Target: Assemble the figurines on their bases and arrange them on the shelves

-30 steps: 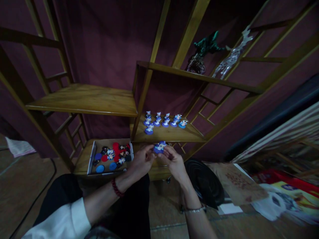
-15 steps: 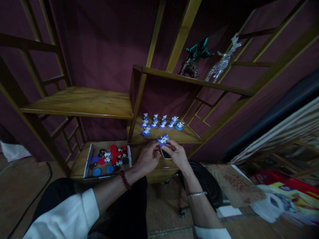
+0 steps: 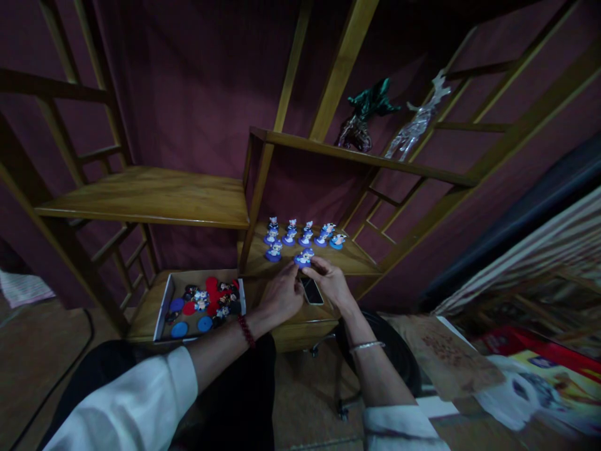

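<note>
A small purple-and-white figurine (image 3: 305,256) on a round purple base is at the front edge of the lower shelf (image 3: 350,258). My right hand (image 3: 330,280) pinches its base from the right, thumb in front. From the left, my left hand (image 3: 284,292) has its fingertips closed at the same base. Another purple-and-white figurine (image 3: 273,252) stands just to the left, and rows of similar figurines (image 3: 305,237) stand behind. Below my hands a dark-screened phone (image 3: 312,291) lies on the wooden surface.
A shallow cardboard box (image 3: 162,307) at the left holds several figurines and round red and blue bases. On the upper right shelf stand a green-and-brown sculpture (image 3: 364,116) and a clear deer figure (image 3: 417,122). A black round stool (image 3: 389,354) is below right.
Both hands have carried the figurine slightly up and forward to the shelf's front edge, in front of the rows. More of the phone shows between my hands.
</note>
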Tool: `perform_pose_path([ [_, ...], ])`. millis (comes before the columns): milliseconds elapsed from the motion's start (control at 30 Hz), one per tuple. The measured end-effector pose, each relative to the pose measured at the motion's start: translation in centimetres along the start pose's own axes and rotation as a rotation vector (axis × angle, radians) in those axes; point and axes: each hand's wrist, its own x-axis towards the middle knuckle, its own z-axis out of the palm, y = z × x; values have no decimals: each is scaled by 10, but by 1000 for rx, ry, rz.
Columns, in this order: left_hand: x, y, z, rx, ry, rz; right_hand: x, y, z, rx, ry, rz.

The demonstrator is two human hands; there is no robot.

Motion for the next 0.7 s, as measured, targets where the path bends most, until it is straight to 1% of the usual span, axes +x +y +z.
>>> perform_pose_path([
  [133, 4, 3, -4, 186, 1, 22, 5, 0, -1, 6, -22, 19],
  [233, 5, 5, -4, 270, -5, 74, 9, 0, -1, 10, -29, 31],
  [400, 5, 4, -1, 354, -3, 119, 16, 3, 1, 37, -59, 49],
  [567, 5, 1, 3, 398, -4, 108, 22, 7, 0, 20, -91, 54],
  [700, 6, 4, 4, 435, -10, 93, 27, 7, -2, 7, -141, 42],
])
